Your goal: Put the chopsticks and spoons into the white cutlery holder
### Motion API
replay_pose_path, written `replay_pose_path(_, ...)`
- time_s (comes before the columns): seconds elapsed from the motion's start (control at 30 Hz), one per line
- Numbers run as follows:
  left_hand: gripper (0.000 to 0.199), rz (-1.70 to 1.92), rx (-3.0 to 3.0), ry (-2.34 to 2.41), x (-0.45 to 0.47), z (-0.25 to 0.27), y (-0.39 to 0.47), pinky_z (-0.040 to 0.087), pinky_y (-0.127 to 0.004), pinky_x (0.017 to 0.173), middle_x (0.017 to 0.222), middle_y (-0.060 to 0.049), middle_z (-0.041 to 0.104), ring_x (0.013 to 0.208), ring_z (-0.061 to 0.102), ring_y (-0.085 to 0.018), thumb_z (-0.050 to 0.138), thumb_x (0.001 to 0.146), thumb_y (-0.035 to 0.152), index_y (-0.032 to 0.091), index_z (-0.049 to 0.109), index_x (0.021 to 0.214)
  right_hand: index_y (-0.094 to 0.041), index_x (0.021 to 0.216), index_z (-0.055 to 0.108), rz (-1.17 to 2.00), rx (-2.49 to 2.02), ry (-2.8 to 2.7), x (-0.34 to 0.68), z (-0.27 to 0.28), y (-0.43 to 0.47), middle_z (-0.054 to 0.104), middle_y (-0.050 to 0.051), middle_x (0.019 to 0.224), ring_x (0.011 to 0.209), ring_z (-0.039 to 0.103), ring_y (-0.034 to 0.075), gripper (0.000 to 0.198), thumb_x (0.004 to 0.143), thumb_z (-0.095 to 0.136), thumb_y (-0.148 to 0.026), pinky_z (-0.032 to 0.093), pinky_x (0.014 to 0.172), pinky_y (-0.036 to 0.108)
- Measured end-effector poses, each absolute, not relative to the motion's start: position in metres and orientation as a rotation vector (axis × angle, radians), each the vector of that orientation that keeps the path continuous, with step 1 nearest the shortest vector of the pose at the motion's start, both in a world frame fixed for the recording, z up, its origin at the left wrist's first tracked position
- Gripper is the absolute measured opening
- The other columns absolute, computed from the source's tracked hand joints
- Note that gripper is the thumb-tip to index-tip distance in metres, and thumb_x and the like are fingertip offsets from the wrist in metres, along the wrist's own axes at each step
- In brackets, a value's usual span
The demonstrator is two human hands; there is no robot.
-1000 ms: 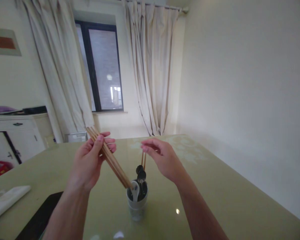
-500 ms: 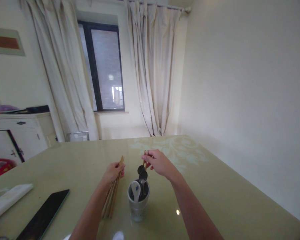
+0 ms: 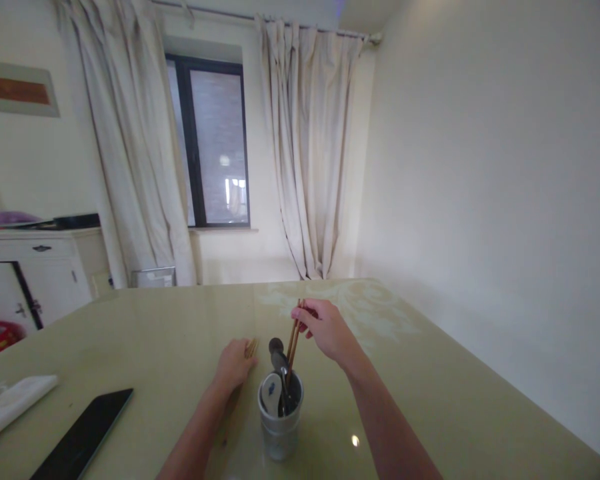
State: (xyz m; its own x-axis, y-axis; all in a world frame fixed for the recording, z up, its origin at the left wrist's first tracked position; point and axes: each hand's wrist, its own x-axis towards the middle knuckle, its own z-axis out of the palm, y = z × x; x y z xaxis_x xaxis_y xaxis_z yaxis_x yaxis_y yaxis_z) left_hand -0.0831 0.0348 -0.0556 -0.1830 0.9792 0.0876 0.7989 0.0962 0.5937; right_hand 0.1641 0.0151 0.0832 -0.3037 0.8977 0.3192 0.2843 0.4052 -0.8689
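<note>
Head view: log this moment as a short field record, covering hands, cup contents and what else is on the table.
left hand: low on the table, closed on a bundle of chopsticks
right hand: pinching a pair of chopsticks whose lower ends are in the cup
cup: upright, holding a white spoon and dark metal spoons
phone: dark, flat, to the left
white cloth: far left edge

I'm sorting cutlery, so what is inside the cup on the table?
The cup holds a white spoon, dark metal utensils and chopsticks pinched by the right hand. Their lower ends are hidden.
</note>
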Motion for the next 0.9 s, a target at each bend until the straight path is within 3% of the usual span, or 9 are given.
replay_pose_path(0.1, 0.026, 0.853, 1.736, 2.073, -0.083, -0.041, 0.033, 0.048, -0.044, 0.098, 0.110, -0.021, 0.078, 0.112, 0.071, -0.039, 0.075, 0.072, 0.027, 0.015, 0.075, 0.095, -0.019, 0.075, 0.067, 0.793, -1.027, -1.812, 0.166, 0.091, 0.011, 0.067, 0.001, 0.067, 0.063, 0.066, 0.016, 0.022, 0.095, 0.060, -0.025, 0.050, 0.057, 0.023)
replay_pose_path(0.23, 0.043, 1.091, 1.762, 1.949, -0.077, 0.000, 0.030, 0.053, -0.037, 0.098, 0.131, -0.020, 0.073, 0.110, 0.073, -0.027, 0.053, 0.095, 0.040, 0.013, 0.069, 0.124, -0.019, 0.078, 0.068, 0.627, -0.993, -1.763, 0.175, 0.108, -0.001, 0.069, 0.001, 0.068, 0.065, 0.066, 0.016, 0.024, 0.098, 0.060, -0.028, 0.050, 0.061, 0.025)
replay_pose_path(0.4, 0.047, 1.505, 1.815, 1.376, -0.054, 0.065, -0.002, 0.058, -0.039, 0.090, 0.107, -0.010, 0.081, 0.094, 0.075, -0.024, 0.055, 0.098, 0.059, 0.019, 0.075, 0.114, -0.019, 0.082, 0.068, 0.393, -0.890, -1.567, 0.197, 0.140, -0.039, 0.068, 0.001, 0.071, 0.065, 0.064, 0.016, 0.032, 0.103, 0.061, -0.043, 0.052, 0.062, 0.025)
replay_pose_path(0.47, 0.049, 1.524, 1.814, 1.268, -0.042, 0.088, -0.023, 0.059, -0.040, 0.091, 0.109, -0.011, 0.082, 0.097, 0.075, -0.024, 0.057, 0.098, 0.061, 0.019, 0.076, 0.113, -0.019, 0.082, 0.069, 0.350, -0.828, -1.472, 0.204, 0.151, -0.057, 0.069, 0.001, 0.073, 0.066, 0.065, 0.015, 0.032, 0.102, 0.065, -0.044, 0.053, 0.063, 0.025)
replay_pose_path(0.67, 0.041, 1.494, 1.886, 1.009, -0.009, 0.128, -0.081, 0.054, -0.040, 0.110, 0.130, -0.006, 0.078, 0.122, 0.070, -0.023, 0.059, 0.103, 0.052, 0.028, 0.072, 0.133, -0.020, 0.088, 0.076, 0.421, -0.676, -1.397, 0.193, 0.157, -0.082, 0.074, 0.000, 0.075, 0.065, 0.070, 0.014, 0.021, 0.097, 0.073, -0.039, 0.059, 0.063, 0.022)
replay_pose_path(0.73, 0.036, 1.479, 1.917, 0.961, -0.001, 0.132, -0.089, 0.057, -0.037, 0.104, 0.127, -0.006, 0.079, 0.115, 0.072, -0.022, 0.063, 0.102, 0.047, 0.028, 0.074, 0.130, -0.020, 0.087, 0.077, 0.525, -0.632, -1.440, 0.183, 0.154, -0.082, 0.075, 0.001, 0.075, 0.066, 0.072, 0.014, 0.021, 0.098, 0.073, -0.038, 0.061, 0.064, 0.023)
replay_pose_path(0.8, 0.030, 1.487, 1.911, 0.959, 0.004, 0.134, -0.092, 0.060, -0.032, 0.088, 0.114, -0.006, 0.081, 0.095, 0.073, -0.018, 0.064, 0.101, 0.041, 0.025, 0.077, 0.123, -0.019, 0.086, 0.076, 0.630, -0.594, -1.466, 0.175, 0.150, -0.079, 0.076, 0.001, 0.075, 0.067, 0.074, 0.015, 0.022, 0.098, 0.073, -0.038, 0.062, 0.065, 0.024)
replay_pose_path(0.9, 0.026, 1.474, 1.879, 0.996, 0.005, 0.134, -0.089, 0.055, -0.024, 0.065, 0.094, -0.004, 0.080, 0.074, 0.066, -0.013, 0.062, 0.100, 0.038, 0.022, 0.079, 0.113, -0.019, 0.085, 0.074, 0.725, -0.576, -1.474, 0.170, 0.145, -0.070, 0.076, 0.001, 0.073, 0.066, 0.074, 0.015, 0.025, 0.097, 0.073, -0.041, 0.061, 0.064, 0.024)
